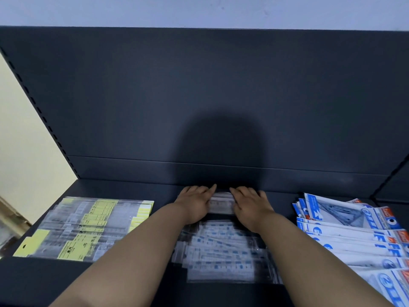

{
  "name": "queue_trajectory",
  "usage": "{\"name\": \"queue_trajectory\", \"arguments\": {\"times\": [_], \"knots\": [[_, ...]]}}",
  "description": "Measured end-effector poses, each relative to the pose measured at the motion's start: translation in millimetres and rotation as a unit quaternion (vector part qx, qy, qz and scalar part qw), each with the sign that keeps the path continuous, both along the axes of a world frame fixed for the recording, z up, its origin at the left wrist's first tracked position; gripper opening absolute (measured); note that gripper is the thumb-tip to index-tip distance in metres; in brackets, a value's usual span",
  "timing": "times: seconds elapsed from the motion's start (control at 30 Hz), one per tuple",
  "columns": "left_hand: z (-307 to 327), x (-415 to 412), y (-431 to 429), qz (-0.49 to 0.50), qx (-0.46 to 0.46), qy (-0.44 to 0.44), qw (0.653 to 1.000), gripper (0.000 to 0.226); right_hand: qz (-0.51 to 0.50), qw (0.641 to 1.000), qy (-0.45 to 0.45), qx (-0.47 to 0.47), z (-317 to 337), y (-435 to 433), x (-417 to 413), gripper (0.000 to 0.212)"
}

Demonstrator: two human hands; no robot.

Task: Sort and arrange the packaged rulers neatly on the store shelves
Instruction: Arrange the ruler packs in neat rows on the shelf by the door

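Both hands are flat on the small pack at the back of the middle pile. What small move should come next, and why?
Probably slide the small pack toward the person, onto the middle pile. The left hand and right hand press its two ends, and a dark strip of shelf separates it from that loosely fanned pile.

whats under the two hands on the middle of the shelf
A small clear ruler pack shows between the left hand and right hand, both lying flat on it, at the far end of the middle pile. The palms hide its ends.
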State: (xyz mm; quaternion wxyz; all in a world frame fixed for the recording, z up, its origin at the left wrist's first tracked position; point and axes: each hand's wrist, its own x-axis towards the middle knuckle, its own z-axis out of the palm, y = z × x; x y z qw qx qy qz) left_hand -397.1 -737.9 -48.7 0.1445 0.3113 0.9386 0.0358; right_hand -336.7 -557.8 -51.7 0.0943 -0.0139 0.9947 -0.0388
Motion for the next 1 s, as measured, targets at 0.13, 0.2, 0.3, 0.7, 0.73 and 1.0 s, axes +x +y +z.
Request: {"name": "queue_trajectory", "arguments": {"times": [0.13,0.2,0.3,0.7,0.73,1.0], "knots": [[-11,9,0,0.003,-0.009,0.035,0.999,0.056,-0.008,1.000,-0.023,0.010,-7,-3,2,0.058],[-15,11,1,0.003,-0.015,0.049,0.999,0.056,-0.001,0.999,-0.031,0.014,-8,-2,2,0.056],[-16,12,2,0.004,-0.025,0.054,0.998,0.055,0.005,0.999,-0.040,0.015,-8,-2,0,0.057],[-7,27,-8,-0.001,0.030,0.090,0.996,0.059,0.020,0.998,0.056,-0.031,-2,8,22,0.058],[-5,30,-10,-0.014,0.040,0.096,0.994,0.060,0.029,0.996,0.069,-0.048,0,9,25,0.061],[9,68,-18,-0.070,0.056,-0.028,0.996,0.089,0.065,0.992,-0.052,-0.098,20,5,62,0.080]]}}
